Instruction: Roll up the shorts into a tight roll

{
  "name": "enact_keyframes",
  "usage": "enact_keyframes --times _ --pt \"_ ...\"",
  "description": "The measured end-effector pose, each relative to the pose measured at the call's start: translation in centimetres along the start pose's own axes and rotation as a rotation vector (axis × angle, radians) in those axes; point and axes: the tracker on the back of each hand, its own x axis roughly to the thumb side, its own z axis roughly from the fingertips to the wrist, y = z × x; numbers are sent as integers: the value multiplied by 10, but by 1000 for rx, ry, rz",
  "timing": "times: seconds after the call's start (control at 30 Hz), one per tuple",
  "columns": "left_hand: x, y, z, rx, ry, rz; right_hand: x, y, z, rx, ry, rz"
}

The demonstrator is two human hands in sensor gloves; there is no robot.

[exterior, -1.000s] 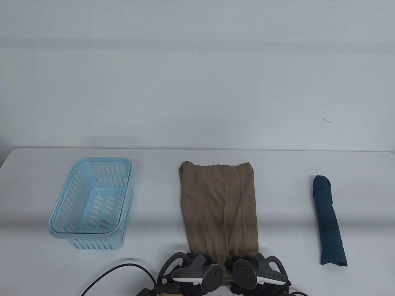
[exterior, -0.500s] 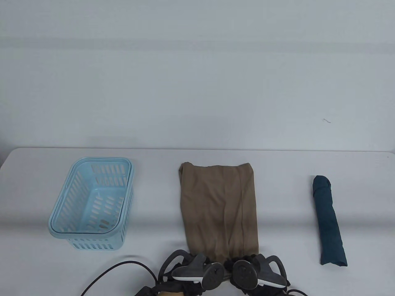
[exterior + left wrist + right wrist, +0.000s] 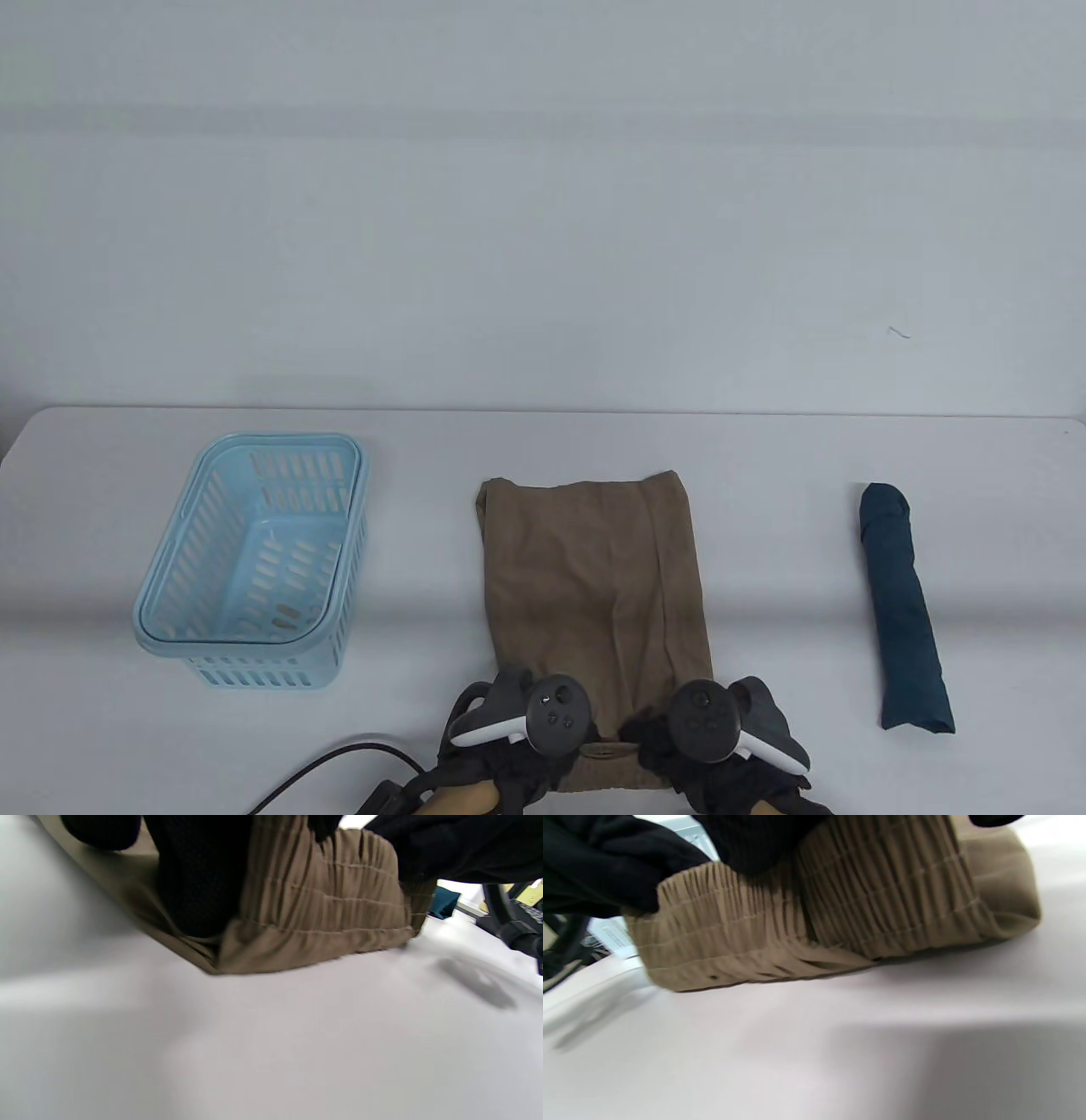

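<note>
Both hands, left hand point(image 3: 509, 747) and right hand point(image 3: 721, 747), grip the gathered waistband of the tan fabric shorts point(image 3: 594, 577), whose long axis runs away from them across the counter point(image 3: 764, 475).

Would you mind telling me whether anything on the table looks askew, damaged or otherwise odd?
Nothing stands out. The tan shorts lie flat, with both hands, left and right, gripping the gathered waistband at the near edge. The blue basket stands upright on the left, and a dark teal roll lies intact on the right.
</note>
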Motion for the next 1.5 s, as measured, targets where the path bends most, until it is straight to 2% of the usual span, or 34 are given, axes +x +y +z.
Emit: enact_keyframes --times 0.07,0.17,0.23,0.4,0.53,0.63,0.73,0.83,1.03,1.23,1.5 --pt "2 6 4 68 -2 -97 2 1 -2 -28 28 43" --pt "18 19 19 202 -83 -269 5 3 -7 -65 48 115" --pt "31 17 24 173 -185 -330 6 5 -10 -79 56 116" --pt "33 -3 17 38 -90 -538 7 8 -8 -106 60 167" --pt "24 -16 10 0 -68 -436 10 10 -3 -99 24 233" --pt "21 -25 7 2 -72 -450 12 8 3 -140 -38 246" --pt "25 -29 5 15 -79 -498 15 9 9 -100 -106 248" --pt "28 -28 4 16 -81 -503 15 16 7 -16 -94 314" --pt "26 -21 0 -35 -73 -470 13 22 3 -10 -89 320" --pt "12 -8 2 -48 -55 -255 8 19 4 -15 -112 251" --pt "6 0 4 -46 -36 -91 6 12 1 -17 -83 101"
